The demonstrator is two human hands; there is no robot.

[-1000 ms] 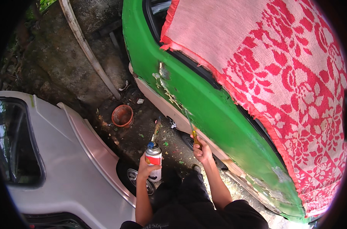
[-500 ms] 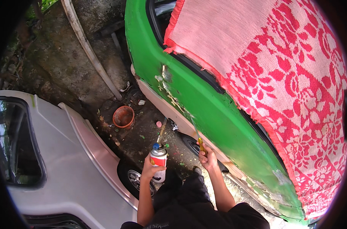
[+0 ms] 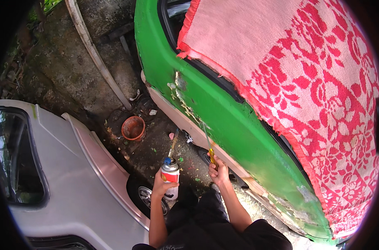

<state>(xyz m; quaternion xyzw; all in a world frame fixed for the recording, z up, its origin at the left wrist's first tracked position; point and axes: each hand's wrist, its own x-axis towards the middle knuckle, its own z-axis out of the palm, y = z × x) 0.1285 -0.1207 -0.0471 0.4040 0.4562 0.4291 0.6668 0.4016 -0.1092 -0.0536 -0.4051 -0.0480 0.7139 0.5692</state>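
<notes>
My left hand [image 3: 161,185] is wrapped round a white-and-red gas canister [image 3: 171,177] with a blue knob [image 3: 167,161] and a metal torch head [image 3: 174,142] pointing up and forward. My right hand [image 3: 219,171] grips the yellow handle of a long screwdriver [image 3: 211,156]. Its thin shank reaches up to the green car's side panel [image 3: 222,125], near a strip of cracked, peeling paint [image 3: 182,100]; whether the tip touches the panel I cannot tell.
A pink-and-red floral cloth [image 3: 306,104] covers the green car's upper side. A silver car [image 3: 76,175] stands on my left. A terracotta pot [image 3: 133,139] sits on the littered ground [image 3: 154,158] between them, and a long weathered strip [image 3: 97,54] leans beside the concrete wall.
Both hands shifted slightly down and right by half a second ago, then moved slightly back up and left, along with the whole view. Both still hold the same things.
</notes>
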